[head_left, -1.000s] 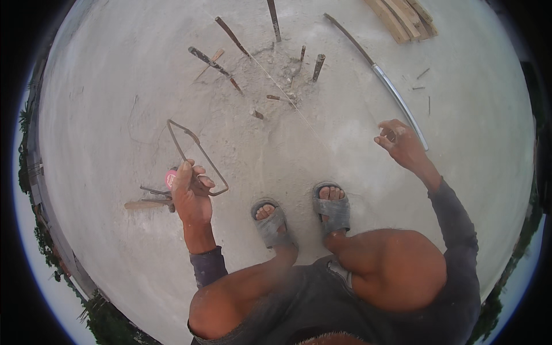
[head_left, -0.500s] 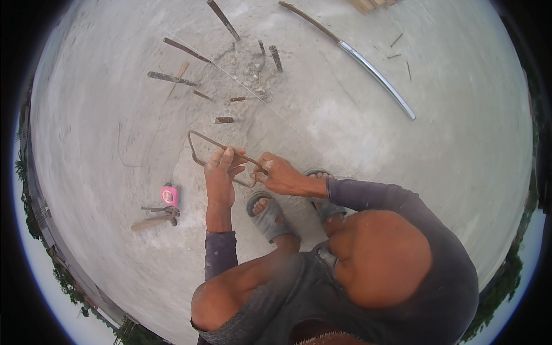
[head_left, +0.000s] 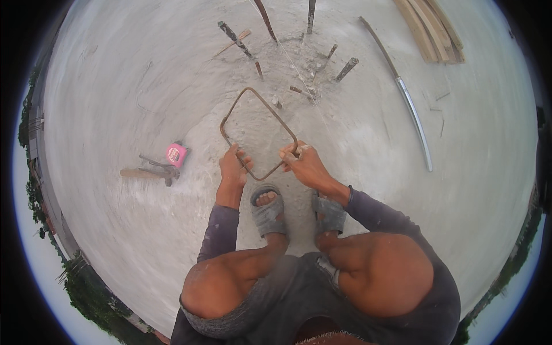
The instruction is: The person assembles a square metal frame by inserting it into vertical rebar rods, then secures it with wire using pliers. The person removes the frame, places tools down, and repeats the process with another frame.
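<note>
Between my hands I hold a rusty steel bar bent into a square rebar stirrup (head_left: 269, 107), its broad face turned up toward me. My left hand (head_left: 233, 167) grips its left side near the lower part, fingers wrapped round the bar. At the right corner, my right hand (head_left: 306, 165) pinches the stirrup between thumb and fingers. The frame hangs above the concrete, in front of my sandalled feet. Just beyond it, several rusty rebar stubs (head_left: 347, 69) stick up out of a patch of broken concrete.
Left of me lie a pink tape measure (head_left: 176, 154) and a hammer (head_left: 150, 172) with a wooden handle. A rusty bar with a silver pipe (head_left: 415, 122) over one end rests at the right. Wooden planks (head_left: 430, 29) lie far right, and a string (head_left: 296, 70) runs among the stubs.
The stirrup has turned from nearly edge-on to face me and opened out to view. My right hand has moved right, apart from my left. The view has shifted, so the stubs appear farther right.
</note>
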Demonstrator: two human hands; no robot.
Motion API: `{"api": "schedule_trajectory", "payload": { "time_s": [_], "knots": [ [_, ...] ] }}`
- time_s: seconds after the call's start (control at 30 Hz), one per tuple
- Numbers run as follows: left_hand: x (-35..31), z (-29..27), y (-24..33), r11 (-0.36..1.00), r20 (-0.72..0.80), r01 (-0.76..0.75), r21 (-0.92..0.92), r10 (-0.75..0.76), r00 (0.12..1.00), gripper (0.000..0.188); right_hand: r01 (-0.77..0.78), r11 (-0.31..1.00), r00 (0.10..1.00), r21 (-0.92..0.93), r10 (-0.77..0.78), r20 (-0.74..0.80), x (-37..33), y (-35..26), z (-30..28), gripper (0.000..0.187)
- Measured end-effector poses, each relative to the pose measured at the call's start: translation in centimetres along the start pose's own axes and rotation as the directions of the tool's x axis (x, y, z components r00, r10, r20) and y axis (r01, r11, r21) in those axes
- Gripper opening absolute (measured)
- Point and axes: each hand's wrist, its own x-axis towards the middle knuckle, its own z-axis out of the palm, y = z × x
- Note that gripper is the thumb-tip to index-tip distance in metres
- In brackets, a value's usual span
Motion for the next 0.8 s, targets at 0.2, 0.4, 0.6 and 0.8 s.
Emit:
{"api": "schedule_trajectory", "payload": {
  "time_s": [0.2, 0.4, 0.6, 0.8],
  "knots": [
    [-2.2, -0.5, 1.6, 0.892, 0.034, -0.294, -0.345, 0.325, 0.945, 0.022, 0.098, 0.981, 0.994, 0.168, -0.104, 0.022, -0.3, -0.9, 0.3, 0.02],
    [-4.4, -2.1, 5.9, 0.76, 0.159, -0.408, -0.506, 0.547, 0.822, 0.019, 0.127, 0.981, 0.974, 0.144, -0.151, 0.169, -0.2, -2.4, -0.5, 0.026],
    [-6.0, -3.5, 8.1, 0.727, 0.16, -0.417, -0.545, 0.579, 0.8, 0.022, 0.166, 0.968, 0.962, 0.187, -0.201, 0.185, -0.8, -5.1, 0.1, 0.031],
    [-8.1, -3.1, 9.2, 0.644, 0.176, -0.513, -0.568, 0.703, 0.689, 0.023, 0.203, 0.964, 0.97, 0.173, -0.223, 0.101, -1.8, -6.7, 0.7, 0.036]
  ]
}}
